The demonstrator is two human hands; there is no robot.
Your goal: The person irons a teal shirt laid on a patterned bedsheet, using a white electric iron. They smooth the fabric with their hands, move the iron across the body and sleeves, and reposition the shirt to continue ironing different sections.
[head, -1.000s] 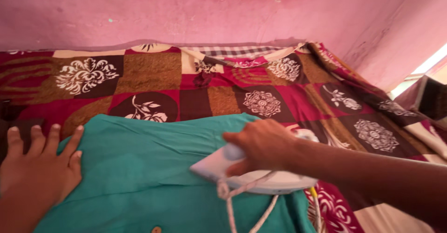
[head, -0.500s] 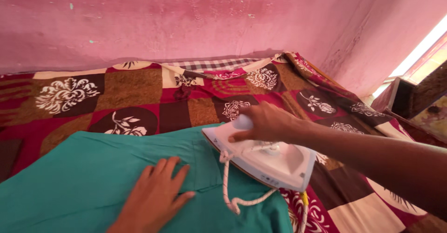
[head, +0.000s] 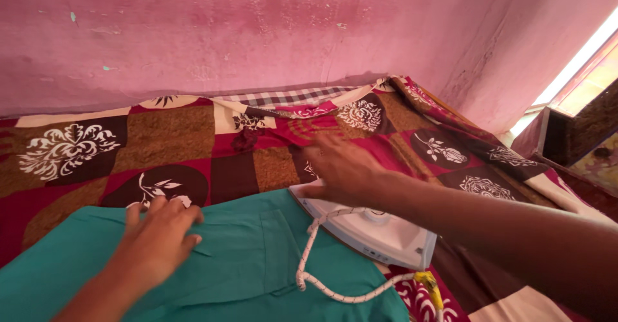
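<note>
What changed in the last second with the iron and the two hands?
The right hand slid the white iron toward the teal garment's right edge, then opened above it, grip released. The left hand moved from the garment's left edge to its middle, then back left, still flat on the cloth. The patterned bedspread and the garment stayed put.

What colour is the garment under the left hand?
Plain teal green garment, clearest in the head view.
</note>
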